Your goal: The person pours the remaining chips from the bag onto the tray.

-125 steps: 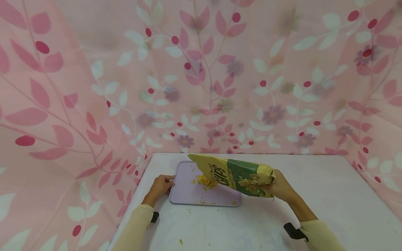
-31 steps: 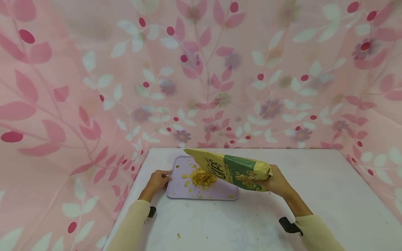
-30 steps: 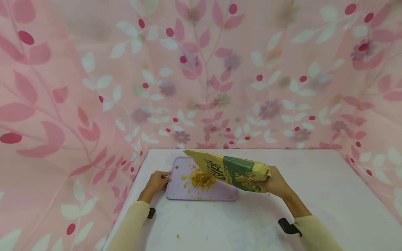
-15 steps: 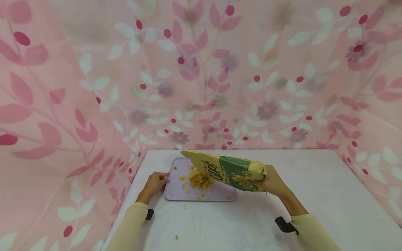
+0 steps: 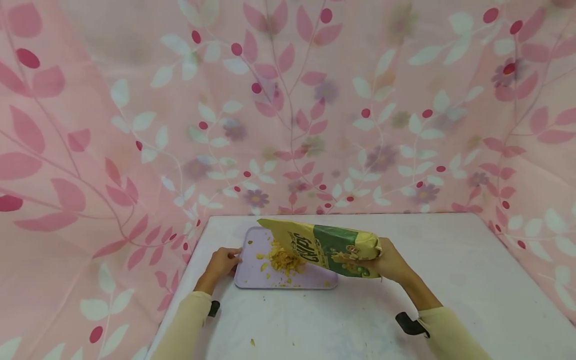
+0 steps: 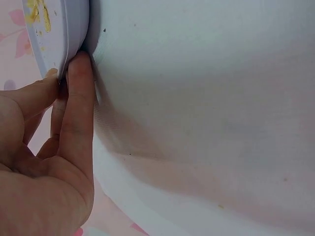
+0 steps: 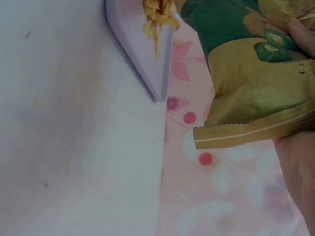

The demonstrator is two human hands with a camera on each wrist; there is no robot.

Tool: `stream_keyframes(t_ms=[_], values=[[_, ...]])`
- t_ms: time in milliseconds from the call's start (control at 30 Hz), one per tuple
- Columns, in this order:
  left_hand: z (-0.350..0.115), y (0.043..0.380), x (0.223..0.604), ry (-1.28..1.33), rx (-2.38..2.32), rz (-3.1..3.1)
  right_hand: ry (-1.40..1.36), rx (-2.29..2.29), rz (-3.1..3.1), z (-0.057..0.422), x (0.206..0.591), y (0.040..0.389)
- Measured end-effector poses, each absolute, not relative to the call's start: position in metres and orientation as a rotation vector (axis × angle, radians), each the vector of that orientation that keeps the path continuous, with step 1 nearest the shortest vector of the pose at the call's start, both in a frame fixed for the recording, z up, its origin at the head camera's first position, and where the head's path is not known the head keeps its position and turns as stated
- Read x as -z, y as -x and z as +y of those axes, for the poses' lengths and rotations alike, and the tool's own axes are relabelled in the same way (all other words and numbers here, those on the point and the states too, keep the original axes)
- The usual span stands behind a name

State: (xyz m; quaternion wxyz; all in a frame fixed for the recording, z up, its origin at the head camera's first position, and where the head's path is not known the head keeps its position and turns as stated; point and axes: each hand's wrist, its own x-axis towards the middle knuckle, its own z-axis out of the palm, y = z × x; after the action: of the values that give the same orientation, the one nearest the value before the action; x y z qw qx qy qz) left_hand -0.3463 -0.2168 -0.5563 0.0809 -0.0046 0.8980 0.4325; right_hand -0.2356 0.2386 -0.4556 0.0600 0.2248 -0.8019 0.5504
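Observation:
A lilac tray (image 5: 252, 275) lies at the back left of the white table, with a heap of yellow chips (image 5: 283, 257) and loose crumbs on it. My left hand (image 5: 222, 262) pinches the tray's left edge; in the left wrist view its thumb is on the rim and the fingers (image 6: 79, 103) are against the underside. Held in my right hand (image 5: 391, 260), a yellow and green chip bag (image 5: 335, 245) tilts over the tray, its wide end toward the heap and hiding the tray's back right. The bag's crimped bottom seam (image 7: 246, 136) shows in the right wrist view.
The white table (image 5: 450, 270) reaches to a pink leaf-patterned curtain (image 5: 288, 125) at the back and sides. Small crumbs (image 5: 252, 342) are scattered on the table in front of the tray. A black strap (image 5: 411, 325) is on each wrist.
The chip heap on the tray has grown since the oldest frame. Both hands keep their holds, and the bag stays tilted over the tray. The head view has shifted slightly.

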Motion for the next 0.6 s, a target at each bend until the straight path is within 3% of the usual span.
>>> stream_keyframes(t_ms=[600], values=[[-0.216,0.349,0.555,0.018,-1.329,2.649,-0.632,-1.707,-2.404,0.249,0.468,0.24]])
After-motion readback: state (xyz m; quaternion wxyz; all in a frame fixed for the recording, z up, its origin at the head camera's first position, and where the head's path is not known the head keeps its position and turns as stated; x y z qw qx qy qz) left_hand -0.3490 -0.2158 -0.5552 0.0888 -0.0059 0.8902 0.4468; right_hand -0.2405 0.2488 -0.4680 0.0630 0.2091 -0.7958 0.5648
